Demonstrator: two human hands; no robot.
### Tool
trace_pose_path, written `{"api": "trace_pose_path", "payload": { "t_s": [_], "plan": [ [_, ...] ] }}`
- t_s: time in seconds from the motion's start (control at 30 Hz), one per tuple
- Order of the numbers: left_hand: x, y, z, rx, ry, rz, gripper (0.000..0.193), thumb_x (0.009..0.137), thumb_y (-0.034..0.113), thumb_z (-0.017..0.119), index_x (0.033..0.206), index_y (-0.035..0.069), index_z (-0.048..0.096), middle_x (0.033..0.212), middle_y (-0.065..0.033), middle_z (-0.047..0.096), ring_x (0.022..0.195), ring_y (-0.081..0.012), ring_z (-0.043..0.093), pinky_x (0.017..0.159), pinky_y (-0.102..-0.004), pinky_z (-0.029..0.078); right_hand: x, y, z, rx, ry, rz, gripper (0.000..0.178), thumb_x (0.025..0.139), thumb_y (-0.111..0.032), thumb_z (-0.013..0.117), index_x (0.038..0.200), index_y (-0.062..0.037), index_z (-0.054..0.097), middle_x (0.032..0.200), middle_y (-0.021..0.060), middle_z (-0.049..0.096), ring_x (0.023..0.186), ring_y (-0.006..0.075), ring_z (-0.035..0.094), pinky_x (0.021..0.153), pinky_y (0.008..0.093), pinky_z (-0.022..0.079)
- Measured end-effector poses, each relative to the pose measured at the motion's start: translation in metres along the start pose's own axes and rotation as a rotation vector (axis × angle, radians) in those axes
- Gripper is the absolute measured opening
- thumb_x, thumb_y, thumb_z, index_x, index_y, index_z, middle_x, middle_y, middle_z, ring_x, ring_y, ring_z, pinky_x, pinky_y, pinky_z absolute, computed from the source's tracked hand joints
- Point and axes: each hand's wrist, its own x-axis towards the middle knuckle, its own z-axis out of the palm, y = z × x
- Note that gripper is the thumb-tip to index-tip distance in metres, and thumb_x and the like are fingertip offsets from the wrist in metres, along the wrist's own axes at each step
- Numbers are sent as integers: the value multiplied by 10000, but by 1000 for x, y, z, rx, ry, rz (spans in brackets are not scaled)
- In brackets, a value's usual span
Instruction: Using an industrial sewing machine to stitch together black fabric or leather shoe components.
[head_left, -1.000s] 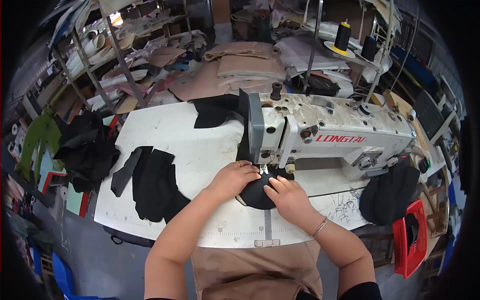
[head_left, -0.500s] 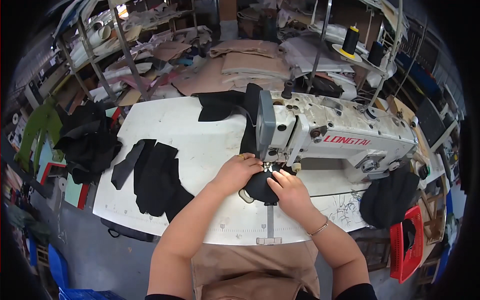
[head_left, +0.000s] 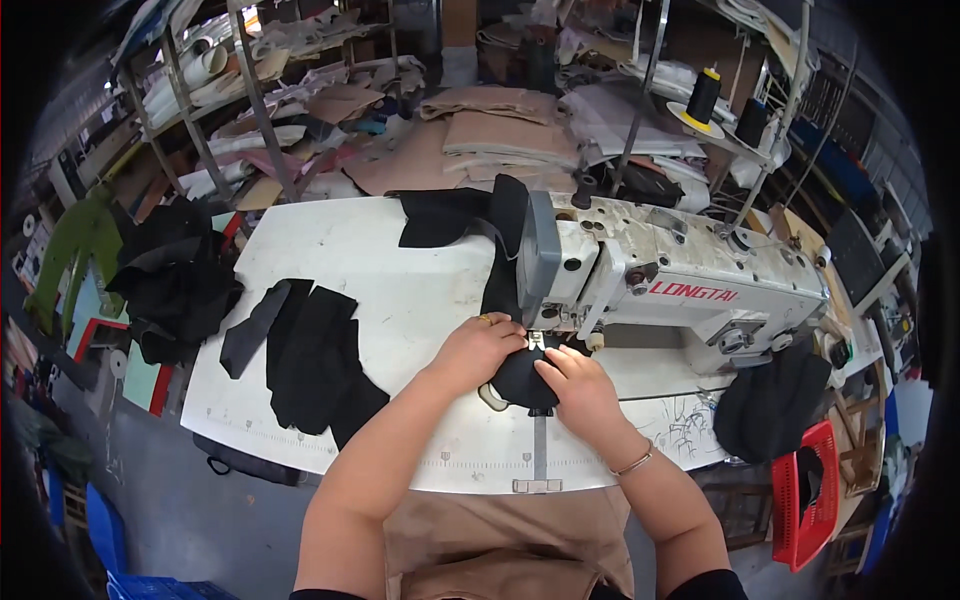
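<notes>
At the needle of a white sewing machine (head_left: 690,285), a piece of black fabric (head_left: 524,378) lies under the metal presser foot (head_left: 537,340). My left hand (head_left: 482,352), with a ring on one finger, lies flat on the fabric's left side, fingertips close to the foot. From the right, my right hand (head_left: 580,385) rests on the same piece with fingers stretched out beside the foot. Both hands are open and press down rather than grip. A longer black strip (head_left: 503,285) runs back behind the machine head. A pale curved edge shows under the fabric at its lower left.
Cut black pieces (head_left: 315,360) lie on the white table (head_left: 400,280) to the left. A dark fabric pile (head_left: 175,285) stands past its left edge. More black fabric (head_left: 770,400) lies at right, above a red basket (head_left: 808,495). A black thread cone (head_left: 703,95) stands behind.
The view has shifted slightly. Both hands stay on the fabric beside the presser foot, with hardly any visible movement.
</notes>
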Motion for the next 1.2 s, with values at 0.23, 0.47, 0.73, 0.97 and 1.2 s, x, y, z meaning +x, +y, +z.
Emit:
{"api": "trace_pose_path", "payload": {
  "t_s": [0.23, 0.47, 0.73, 0.97, 1.2],
  "plan": [
    [0, -2, 1, 25, 11, 27, 218, 758, 52, 625, 959, 117, 678, 1007, 11, 660, 1045, -233, 592, 847, -314, 496, 2, -1, 0, 10, -1, -2, 438, 690, 29, 600, 1119, -59, 612, 1213, 141, 573, 1158, 317, 532, 930, 413, 437],
    [0, -1, 0, 8, -29, 10, 218, 779, 90, 563, 968, 102, 669, 1084, -6, 648, 1101, -218, 576, 880, -326, 491, 0, 2, 3, 16, -9, 1, 453, 683, 32, 601, 1128, -56, 605, 1219, 141, 567, 1165, 321, 525, 931, 411, 435],
    [1, 0, 0, -19, 34, 1, 204, 753, 56, 626, 941, 114, 676, 982, 1, 658, 1030, -233, 597, 835, -327, 500, 3, 1, 0, 35, -6, 8, 464, 682, 37, 602, 1137, -52, 595, 1222, 141, 560, 1173, 322, 518, 949, 413, 424],
    [7, -1, -11, -190, -53, -49, 247, 797, 100, 652, 1043, 89, 672, 1091, -55, 654, 1024, -244, 612, 860, -330, 505, 2, 2, -1, 49, 0, 19, 444, 694, 44, 590, 1128, -49, 596, 1213, 145, 563, 1166, 325, 520, 957, 414, 418],
    [37, -57, -2, -237, 273, -917, 670, 730, 228, 778, 1296, 14, 489, 914, -107, 655, 905, -234, 626, 789, -320, 493, 5, 4, 1, 27, 38, -13, 395, 722, 23, 569, 1104, -67, 614, 1198, 119, 581, 1152, 325, 527, 955, 411, 414]
  ]
}}
